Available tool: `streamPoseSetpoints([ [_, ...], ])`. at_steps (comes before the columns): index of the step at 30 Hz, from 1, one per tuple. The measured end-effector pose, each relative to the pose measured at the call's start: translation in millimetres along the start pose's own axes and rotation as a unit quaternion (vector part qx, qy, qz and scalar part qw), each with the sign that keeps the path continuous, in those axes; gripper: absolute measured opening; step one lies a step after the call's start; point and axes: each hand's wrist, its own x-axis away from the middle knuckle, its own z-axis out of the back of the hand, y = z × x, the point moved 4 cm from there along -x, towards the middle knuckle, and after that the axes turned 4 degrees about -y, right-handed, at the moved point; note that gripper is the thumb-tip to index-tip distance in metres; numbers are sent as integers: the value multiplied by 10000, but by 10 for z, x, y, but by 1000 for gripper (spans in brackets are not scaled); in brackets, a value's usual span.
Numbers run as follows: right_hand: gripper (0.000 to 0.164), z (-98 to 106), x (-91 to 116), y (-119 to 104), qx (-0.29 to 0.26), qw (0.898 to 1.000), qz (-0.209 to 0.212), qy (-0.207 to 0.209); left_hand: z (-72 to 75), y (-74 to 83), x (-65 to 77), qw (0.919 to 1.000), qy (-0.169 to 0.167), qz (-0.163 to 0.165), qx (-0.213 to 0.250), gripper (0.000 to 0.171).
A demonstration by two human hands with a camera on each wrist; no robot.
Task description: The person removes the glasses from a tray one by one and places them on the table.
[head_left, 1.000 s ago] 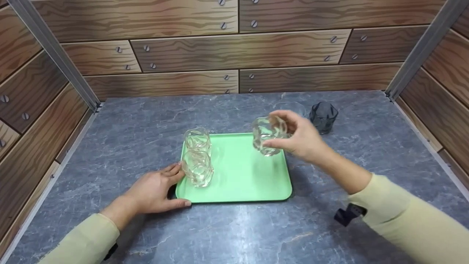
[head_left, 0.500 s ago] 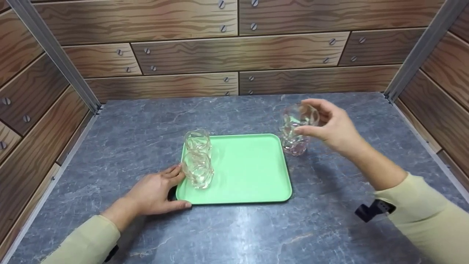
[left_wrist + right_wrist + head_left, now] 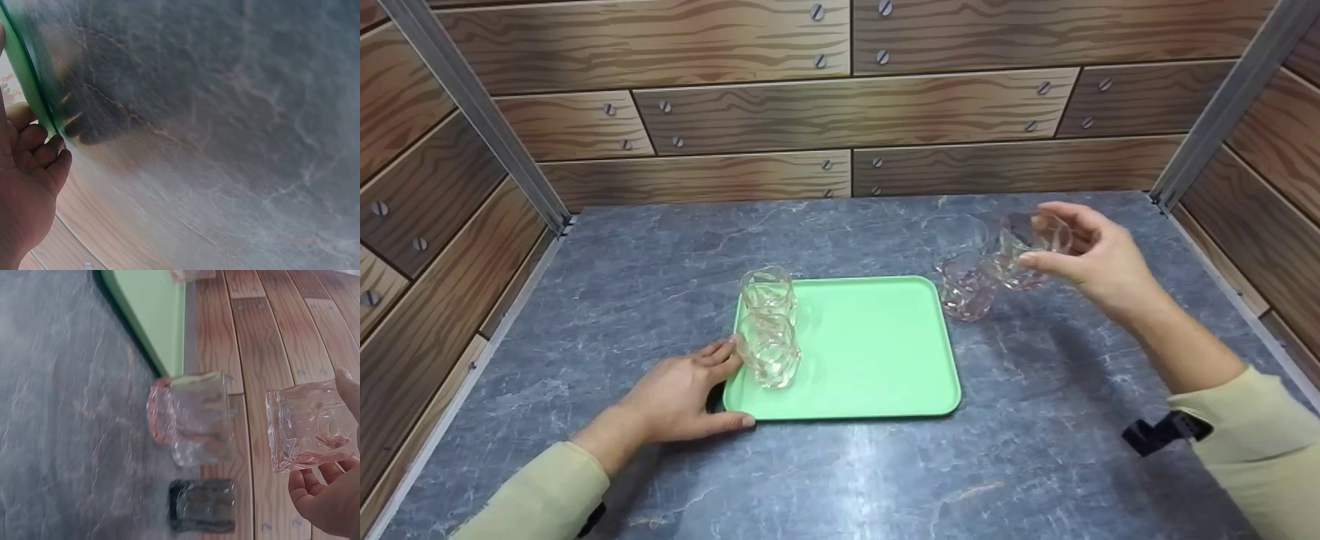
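Observation:
My right hand (image 3: 1099, 259) grips a clear drinking glass (image 3: 1024, 255) by its side, raised above the table to the right of the green tray (image 3: 877, 352). Below it, a pinkish glass (image 3: 966, 292) stands beside the tray's right edge, with a fainter clear glass (image 3: 958, 234) just behind. The right wrist view shows a dark grey glass (image 3: 203, 506) near these; in the head view the held glass hides it. My left hand (image 3: 675, 394) holds the tray's near left corner, thumb along the front rim and fingers at the left side. Two clear glasses (image 3: 771, 352) stand on the tray's left side.
A grey marbled tabletop (image 3: 840, 480) lies under everything. Wood-patterned walls (image 3: 750, 120) close it in at the back and both sides, with metal posts (image 3: 1215, 105) at the back corners.
My right hand has carried the clear glass from above the tray's right part to the right, past its edge and over the dark glass. The left hand and tray have stayed in place.

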Motion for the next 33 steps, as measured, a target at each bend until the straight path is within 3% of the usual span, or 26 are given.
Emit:
streamPoseSetpoints([
  [14,62,179,30,395,86,9995,-222,229,-1,4,3,10000,-18,20,25,103],
  [33,73,115,3,806,83,9991,-383,130,-2,-2,6,10000,60,-44,-19,103],
])
